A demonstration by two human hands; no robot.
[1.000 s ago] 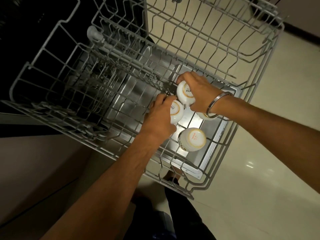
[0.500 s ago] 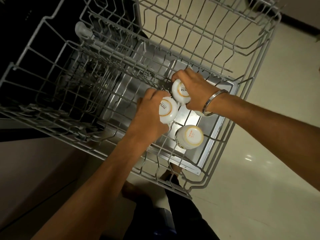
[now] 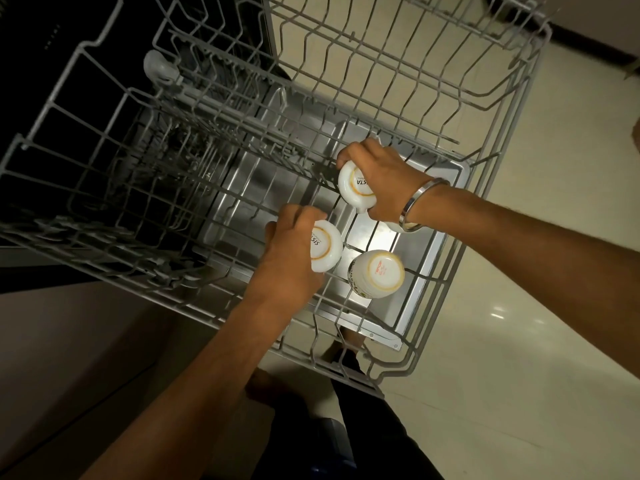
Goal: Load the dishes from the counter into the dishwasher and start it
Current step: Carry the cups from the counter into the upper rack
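I see left hand [image 3: 294, 254] gripping upturned white cup [image 3: 323, 244], now apart from second cup [image 3: 356, 187] clutched by right hand [image 3: 388, 181], both low in dishwasher rack [image 3: 491, 188], third cup [image 3: 377, 273] unmoved beside them

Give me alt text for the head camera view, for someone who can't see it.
Seen from above, two hands each hold an upturned white cup in a pulled-out grey wire dishwasher rack: the left hand grips one cup, the right hand another. A third upturned cup sits beside them, untouched.
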